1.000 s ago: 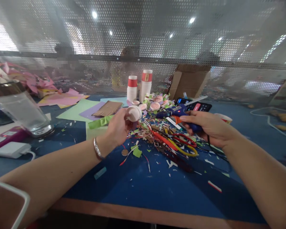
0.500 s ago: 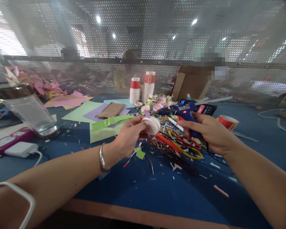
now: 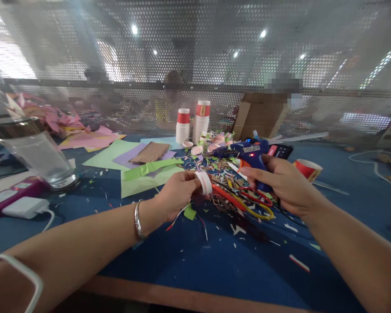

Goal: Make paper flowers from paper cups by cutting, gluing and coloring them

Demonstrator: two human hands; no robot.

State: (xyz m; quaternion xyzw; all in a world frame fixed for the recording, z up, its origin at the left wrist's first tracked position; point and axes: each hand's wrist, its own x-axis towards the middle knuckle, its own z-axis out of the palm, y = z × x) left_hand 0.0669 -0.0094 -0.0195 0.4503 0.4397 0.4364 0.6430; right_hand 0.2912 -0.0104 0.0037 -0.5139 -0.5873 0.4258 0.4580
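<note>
Nearest us, paper scraps [image 3: 237,229] dot the blue tabletop [image 3: 195,269]. Beyond them, our left hand [image 3: 179,191] grips a short white cup piece [image 3: 204,182], thumb and fingers pinching its left side, its right rim standing free of them; some fingertips are hidden behind it. We judge the piece very light and thin, probably paper: stiff enough to keep its round form, yet easily dented, so a gentle hold on the side wall suits it. Just right of it lie tools [image 3: 228,196] with red and yellow handles. Our right hand [image 3: 283,184] closes round the handle of a blue glue gun [image 3: 252,150], fingers by its orange trigger; we cannot tell whether they press it. The nozzle points left, on the far side of the cup piece and apart from it. We expect the gun to feel heavier and hard, its nozzle possibly hot, so the handle is the place to hold. Farther off sit small cups [image 3: 197,150] with pinkish tops, and behind them two cup stacks [image 3: 201,121].
</note>
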